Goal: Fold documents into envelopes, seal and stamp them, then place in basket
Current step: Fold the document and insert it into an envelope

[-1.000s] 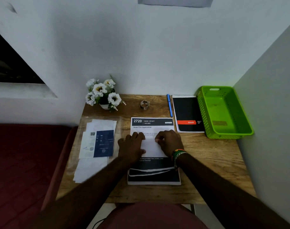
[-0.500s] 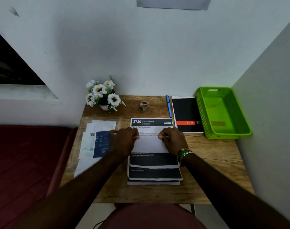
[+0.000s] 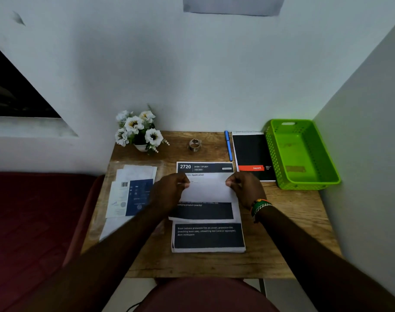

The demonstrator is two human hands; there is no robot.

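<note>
A stack of printed documents (image 3: pixel 208 237) lies in the middle of the wooden desk (image 3: pixel 282 233). The top document (image 3: pixel 206 192) is folded over, its white back facing up. My left hand (image 3: pixel 169 192) pinches the folded edge at its left corner and my right hand (image 3: pixel 244 190) pinches the right corner. White envelopes (image 3: pixel 135 174) lie under a clear sleeve at the left, with a blue and white sheet (image 3: pixel 133 197) on top. The green basket (image 3: pixel 304 181) stands at the far right with nothing visible inside.
A pot of white flowers (image 3: pixel 139 131) stands at the back left. A roll of tape (image 3: pixel 194 145), a blue pen (image 3: pixel 228 145) and a black notepad (image 3: pixel 252 154) lie along the back. Walls close in behind and on the right; a red seat (image 3: pixel 34 221) lies left.
Both hands have moved apart, from the middle of the folded sheet out to its two far corners. The fold has travelled further up the page, baring more of the sheets below.
</note>
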